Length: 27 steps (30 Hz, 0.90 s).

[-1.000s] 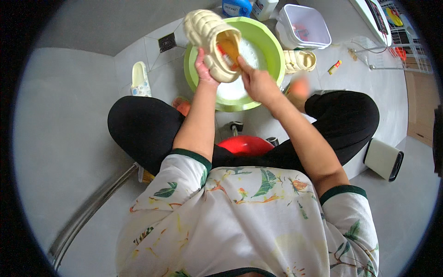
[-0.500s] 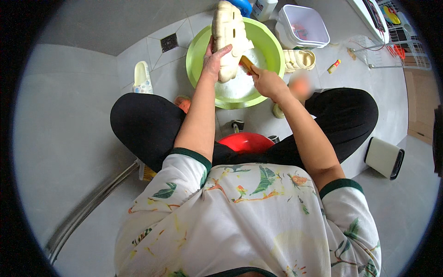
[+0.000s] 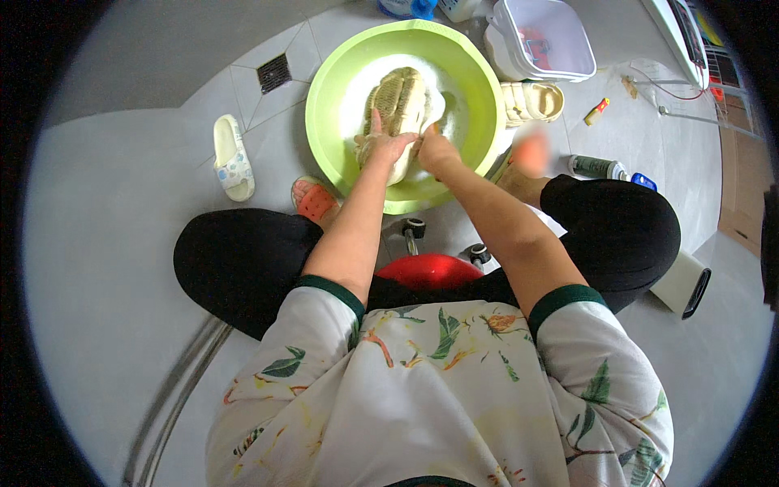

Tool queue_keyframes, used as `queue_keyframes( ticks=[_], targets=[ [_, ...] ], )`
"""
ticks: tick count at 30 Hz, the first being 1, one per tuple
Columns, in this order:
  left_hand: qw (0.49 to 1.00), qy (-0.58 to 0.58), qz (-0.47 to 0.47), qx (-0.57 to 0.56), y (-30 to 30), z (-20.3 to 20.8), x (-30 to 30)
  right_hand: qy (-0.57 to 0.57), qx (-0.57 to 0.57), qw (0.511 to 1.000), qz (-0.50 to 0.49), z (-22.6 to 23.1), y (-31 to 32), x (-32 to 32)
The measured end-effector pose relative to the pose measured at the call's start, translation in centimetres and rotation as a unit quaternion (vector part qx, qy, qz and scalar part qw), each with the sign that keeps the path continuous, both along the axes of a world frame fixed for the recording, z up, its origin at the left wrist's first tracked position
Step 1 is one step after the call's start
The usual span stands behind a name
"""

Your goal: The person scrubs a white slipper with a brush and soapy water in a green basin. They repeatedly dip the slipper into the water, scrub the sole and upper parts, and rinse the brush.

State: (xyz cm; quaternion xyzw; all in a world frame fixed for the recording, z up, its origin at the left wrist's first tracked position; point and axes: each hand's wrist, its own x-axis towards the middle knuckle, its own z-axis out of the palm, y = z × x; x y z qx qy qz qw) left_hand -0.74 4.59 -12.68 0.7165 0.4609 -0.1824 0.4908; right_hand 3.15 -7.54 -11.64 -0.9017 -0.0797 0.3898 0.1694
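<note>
A cream foam slipper (image 3: 401,99) lies tilted in the lime-green basin (image 3: 320,97), its grimy, ridged sole facing up. My left hand (image 3: 380,149) grips its near end, thumb lying over the sole. My right hand (image 3: 438,152) is closed at the slipper's right edge, around a brush that the hand almost wholly hides; its wooden handle showed plainly half a second ago. Whitish, sudsy water (image 3: 454,77) covers the basin's bottom. Outside the basin, to its right, rests a matching cream slipper (image 3: 535,104).
A white plastic tub (image 3: 548,40) stands beyond the basin's right side. On the floor are a yellow-and-red tool (image 3: 597,111), a dark spray can (image 3: 599,167) and a patterned white slipper (image 3: 234,162). A floor drain (image 3: 274,73) is at the left. Under me is a red stool (image 3: 428,272).
The slipper has come down from above the basin's rim into it, turned so its sole shows. Both hands went down with it. My view has shifted, and the brush is now mostly hidden.
</note>
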Motion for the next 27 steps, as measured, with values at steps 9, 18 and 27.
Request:
queue_keyframes(
  ticks=[9, 18, 27],
  targets=[
    [0.993, 0.046, -0.098, 0.056, 2.1, -6.3, 1.6, -0.08, 0.15, 0.972, -0.164, -0.2, -0.3, 2.6],
    [0.912, -0.015, 0.136, -0.388, 1.6, 1.7, -0.3, -0.108, 0.131, 0.984, -0.049, 4.4, 1.5, 7.7],
    [0.878, -0.154, 0.17, -0.419, 1.4, 3.8, -2.9, -0.179, 0.041, 0.983, 0.019, 10.3, -0.9, 2.6]
  ],
)
